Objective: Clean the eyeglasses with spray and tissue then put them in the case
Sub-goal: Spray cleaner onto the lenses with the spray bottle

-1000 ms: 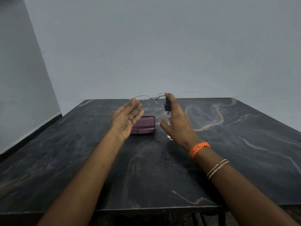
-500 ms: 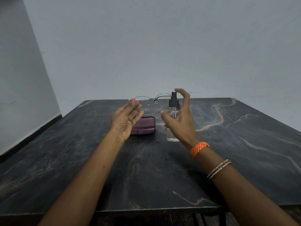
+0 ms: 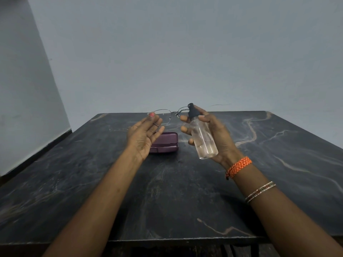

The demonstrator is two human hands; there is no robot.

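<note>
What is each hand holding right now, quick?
Left hand: holding the eyeglasses by one end, fingers loosely open.
Right hand: closed around the spray bottle, lifted off the table.

Between the left hand [image 3: 143,135] and the right hand [image 3: 216,135] ran a narrow gap, bridged above by the eyeglasses [image 3: 168,115] and floored by the closed case [image 3: 165,142]. The tilted spray bottle [image 3: 201,135] filled the right palm. Outward of both hands and beneath the forearms the table [image 3: 278,182] lay bare.
</note>
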